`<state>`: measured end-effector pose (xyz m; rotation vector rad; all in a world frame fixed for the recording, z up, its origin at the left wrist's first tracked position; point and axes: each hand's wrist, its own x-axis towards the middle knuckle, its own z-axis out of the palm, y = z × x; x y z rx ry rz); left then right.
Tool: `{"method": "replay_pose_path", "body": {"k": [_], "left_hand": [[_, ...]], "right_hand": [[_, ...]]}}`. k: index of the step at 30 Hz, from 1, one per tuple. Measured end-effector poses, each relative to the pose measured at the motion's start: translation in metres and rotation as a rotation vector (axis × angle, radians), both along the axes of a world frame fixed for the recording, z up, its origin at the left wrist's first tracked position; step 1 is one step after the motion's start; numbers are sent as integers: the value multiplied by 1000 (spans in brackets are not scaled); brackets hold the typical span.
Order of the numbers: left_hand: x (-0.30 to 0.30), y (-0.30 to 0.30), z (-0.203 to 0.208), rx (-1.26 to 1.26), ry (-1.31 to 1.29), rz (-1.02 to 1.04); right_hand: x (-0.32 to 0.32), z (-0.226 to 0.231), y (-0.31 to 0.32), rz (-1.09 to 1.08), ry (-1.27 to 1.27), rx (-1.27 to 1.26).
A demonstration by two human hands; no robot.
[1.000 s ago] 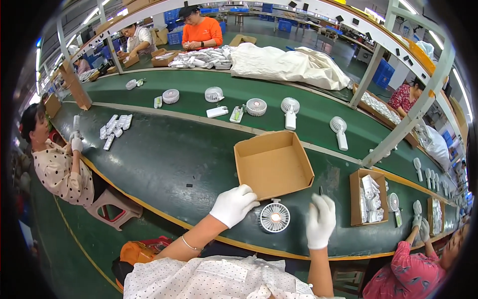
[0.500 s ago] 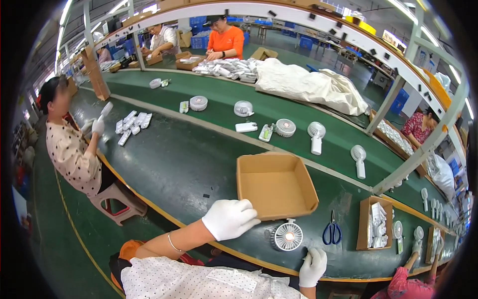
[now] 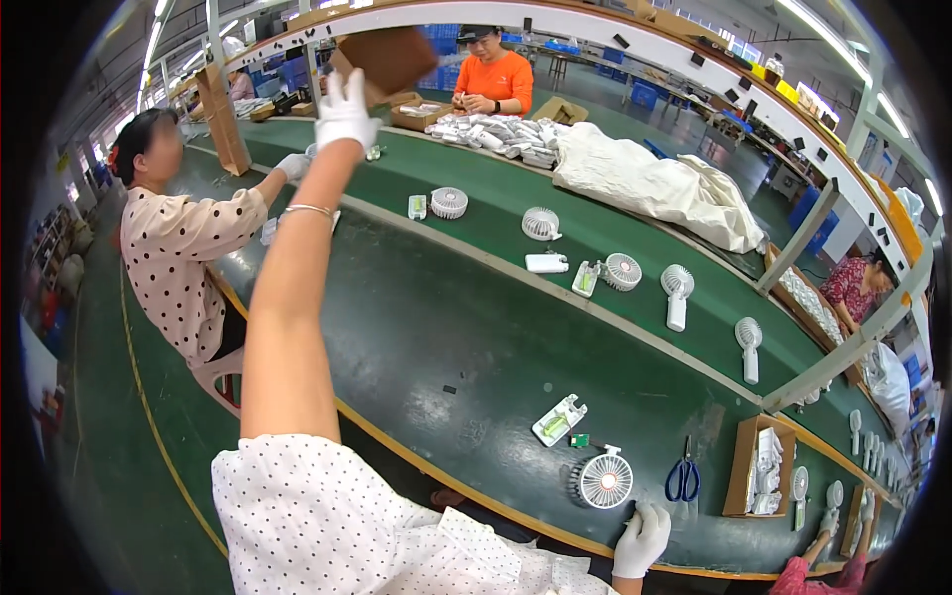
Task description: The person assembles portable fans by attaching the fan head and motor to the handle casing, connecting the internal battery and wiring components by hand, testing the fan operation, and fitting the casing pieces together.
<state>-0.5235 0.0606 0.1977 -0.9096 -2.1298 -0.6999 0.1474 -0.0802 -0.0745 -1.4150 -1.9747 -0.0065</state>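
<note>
My left hand, in a white glove, is raised far out over the belt with its fingers spread. Just beyond the fingertips is a brown cardboard box, tilted and blurred; the hand does not appear to grip it. At the front table edge my gloved right hand has curled fingers; whatever may be in them is hidden. Close by lies a white round fan head, its grille facing up. Behind it are a small green circuit board and an open white handle shell with a green part inside.
Dark-handled scissors lie right of the fan head, before a carton of white parts. Fans and parts stand along the green belt. A co-worker reaches over the table at left. A shelf beam crosses above.
My left hand has swung from the table up to the far left, and the box has gone up there too. The handle shell and circuit board now show. The view has shifted left.
</note>
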Motion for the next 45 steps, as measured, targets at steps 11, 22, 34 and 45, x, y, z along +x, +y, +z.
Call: {"method": "replay_pose_path", "body": {"k": [11, 22, 34, 45], "left_hand": [[213, -93, -177, -170, -176, -838], [355, -159, -219, -363, -610, -1060], [433, -108, -243, -544, -320, -1191], [471, -133, -261, -141, -544, -1184]], "right_hand": [[4, 1, -14, -19, 26, 45], [8, 4, 2, 54, 148, 51], [-29, 25, 3, 70, 674, -588], [-9, 11, 33, 190, 1375, -667]]}}
